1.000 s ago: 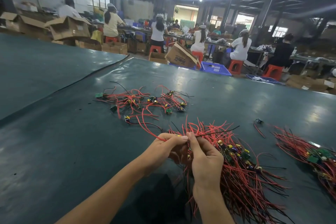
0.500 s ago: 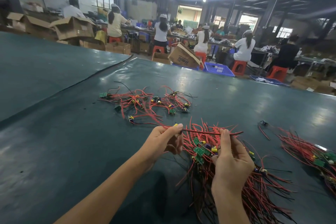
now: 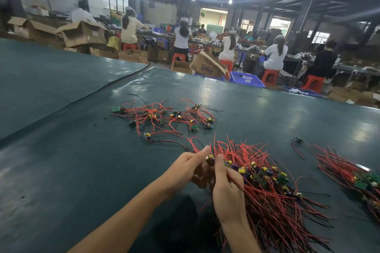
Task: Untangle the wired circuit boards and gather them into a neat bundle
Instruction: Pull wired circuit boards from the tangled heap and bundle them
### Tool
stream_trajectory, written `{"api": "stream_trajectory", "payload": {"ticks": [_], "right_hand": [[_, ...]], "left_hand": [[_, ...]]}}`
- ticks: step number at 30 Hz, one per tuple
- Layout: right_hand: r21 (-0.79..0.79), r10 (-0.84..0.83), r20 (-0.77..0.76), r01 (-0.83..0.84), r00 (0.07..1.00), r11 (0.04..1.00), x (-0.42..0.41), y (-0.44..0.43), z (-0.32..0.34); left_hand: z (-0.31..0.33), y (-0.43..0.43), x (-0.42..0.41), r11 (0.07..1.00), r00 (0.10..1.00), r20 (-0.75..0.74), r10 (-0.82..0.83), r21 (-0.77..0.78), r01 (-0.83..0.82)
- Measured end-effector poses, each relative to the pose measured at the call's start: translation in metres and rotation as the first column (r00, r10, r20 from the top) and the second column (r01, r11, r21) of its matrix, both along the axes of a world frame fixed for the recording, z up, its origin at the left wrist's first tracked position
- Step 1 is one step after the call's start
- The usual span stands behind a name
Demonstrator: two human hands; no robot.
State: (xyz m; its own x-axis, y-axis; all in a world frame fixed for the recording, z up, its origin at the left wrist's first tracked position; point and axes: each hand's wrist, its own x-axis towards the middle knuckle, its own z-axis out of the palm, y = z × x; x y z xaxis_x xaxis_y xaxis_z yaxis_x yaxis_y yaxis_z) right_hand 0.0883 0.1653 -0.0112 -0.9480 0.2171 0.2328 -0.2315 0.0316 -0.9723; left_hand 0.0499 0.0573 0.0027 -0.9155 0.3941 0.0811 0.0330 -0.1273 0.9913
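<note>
A large bundle of wired circuit boards (image 3: 265, 178), red and black wires with small green boards and yellow parts, lies on the dark green table in front of me. My left hand (image 3: 187, 167) pinches wires at the bundle's left end, its thumb stretched up. Beside it my right hand (image 3: 225, 191) grips wires of the same bundle, its fingers curled under them. A loose tangle of wired boards (image 3: 164, 116) is spread further back on the table, apart from both hands.
A second gathered bundle (image 3: 353, 174) lies at the right edge, with a stray wire (image 3: 297, 146) just left of it. The dark green table (image 3: 72, 170) has a seam running to the far left. Beyond it, people sit among cardboard boxes (image 3: 207, 66) and blue crates (image 3: 245, 79).
My right hand came back in beside the left, and the stretched wire between them is gone. Both hands now hold the bundle's left end close together.
</note>
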Motion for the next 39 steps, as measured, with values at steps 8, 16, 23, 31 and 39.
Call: {"api": "stream_trajectory", "payload": {"ticks": [8,16,23,31,39], "right_hand": [[-0.703,0.116,0.319,0.153,0.941,0.694,-0.006,0.011,0.009],[-0.709,0.116,0.245,0.096,0.963,0.699,-0.005,0.015,0.006],[-0.656,0.071,0.250,0.115,0.966,0.746,-0.006,0.017,0.006],[-0.629,0.054,0.257,0.125,0.965,0.767,-0.007,0.016,0.005],[-0.625,0.047,0.262,0.132,0.964,0.770,-0.006,0.015,0.007]], "left_hand": [[-0.030,-0.045,-0.034,0.561,0.658,-0.674,0.337,-0.418,-0.715],[-0.056,-0.090,-0.067,0.175,0.835,-0.465,0.295,-0.832,-0.526],[-0.057,-0.092,-0.070,0.115,0.796,-0.504,0.334,-0.817,-0.566],[-0.056,-0.093,-0.063,0.162,0.633,-0.642,0.432,-0.636,-0.755],[-0.049,-0.086,-0.063,0.462,0.533,-0.570,0.625,-0.281,-0.841]]}}
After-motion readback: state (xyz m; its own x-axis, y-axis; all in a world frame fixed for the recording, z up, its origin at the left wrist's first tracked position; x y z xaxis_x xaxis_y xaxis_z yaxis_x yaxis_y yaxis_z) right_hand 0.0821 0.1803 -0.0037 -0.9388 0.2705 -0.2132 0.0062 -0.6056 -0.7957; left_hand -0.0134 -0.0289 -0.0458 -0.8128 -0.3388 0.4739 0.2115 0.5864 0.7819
